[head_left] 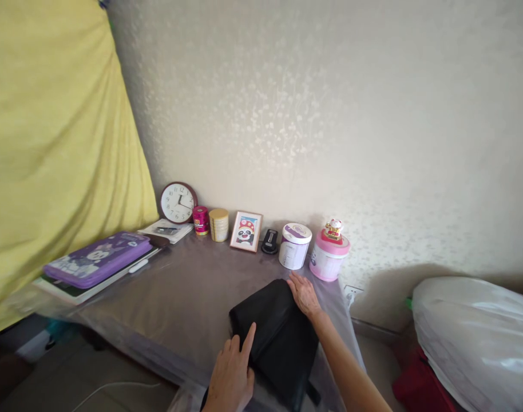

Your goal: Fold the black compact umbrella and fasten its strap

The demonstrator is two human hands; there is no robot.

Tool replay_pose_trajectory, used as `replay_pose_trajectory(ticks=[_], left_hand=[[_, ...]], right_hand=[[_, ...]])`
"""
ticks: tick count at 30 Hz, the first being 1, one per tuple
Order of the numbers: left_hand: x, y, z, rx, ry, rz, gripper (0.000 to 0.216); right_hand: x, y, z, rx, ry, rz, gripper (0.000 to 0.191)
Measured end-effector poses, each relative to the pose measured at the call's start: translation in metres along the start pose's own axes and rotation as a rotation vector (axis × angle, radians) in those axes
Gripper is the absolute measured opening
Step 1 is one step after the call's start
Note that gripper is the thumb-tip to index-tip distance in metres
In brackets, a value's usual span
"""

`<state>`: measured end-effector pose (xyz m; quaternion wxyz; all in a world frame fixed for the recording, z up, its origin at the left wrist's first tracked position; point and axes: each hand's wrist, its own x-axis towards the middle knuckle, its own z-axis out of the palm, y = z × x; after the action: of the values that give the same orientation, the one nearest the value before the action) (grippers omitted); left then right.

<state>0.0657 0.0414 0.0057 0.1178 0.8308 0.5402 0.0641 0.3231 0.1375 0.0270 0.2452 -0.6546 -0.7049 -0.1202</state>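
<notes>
A black, leather-like bag [285, 352] with a folded-over flap lies at an angle near the front right of the table; a short strap or tab sticks out at its lower right. My left hand [233, 372] is at the bag's left edge, index finger stretched out over the black surface and the other fingers partly bent. Along the upper right edge rests my right hand [304, 294], its fingers extended and touching the bag. Neither hand visibly grips it.
Plastic film covers the table [179, 303]. Along the wall stand a clock [178, 202], a pink tin [200, 221], a yellow-lidded container [219, 225], a panda picture frame [246, 231], a black device [269, 241], a white tub [294, 247] and a pink tub [329, 257]. A purple case [99, 257] lies left.
</notes>
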Motion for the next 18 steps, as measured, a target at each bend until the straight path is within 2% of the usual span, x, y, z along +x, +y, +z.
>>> replay_pose_trajectory(ticks=[2,4,6,8,11,14,16,18], left_hand=[[0.0,-0.001,0.002,0.0,0.009,0.0,0.086],[0.001,-0.001,0.004,0.0,0.012,0.001,0.086],[0.001,-0.002,0.004,0.003,0.012,-0.001,0.084],[0.001,-0.002,0.003,0.006,0.004,-0.005,0.082],[0.001,-0.001,-0.001,0.005,-0.019,-0.007,0.081],[0.001,0.0,-0.005,-0.001,-0.036,-0.017,0.079],[0.001,0.0,-0.007,-0.004,-0.051,-0.021,0.078],[0.002,-0.001,-0.007,-0.01,-0.06,-0.015,0.079]], right_hand=[[-0.005,-0.012,-0.006,0.061,0.044,-0.078,0.036],[-0.016,-0.033,-0.01,0.18,0.027,-0.271,0.034],[-0.025,-0.053,-0.01,0.261,-0.096,-0.473,0.031],[-0.026,-0.065,-0.005,0.248,-0.203,-0.521,0.029],[-0.007,-0.059,0.004,0.121,-0.252,-0.344,0.027],[0.016,-0.031,0.003,0.069,-0.19,-0.176,0.034],[0.019,-0.011,-0.005,0.062,-0.127,-0.092,0.034],[0.007,0.003,-0.018,0.067,-0.076,-0.05,0.032]])
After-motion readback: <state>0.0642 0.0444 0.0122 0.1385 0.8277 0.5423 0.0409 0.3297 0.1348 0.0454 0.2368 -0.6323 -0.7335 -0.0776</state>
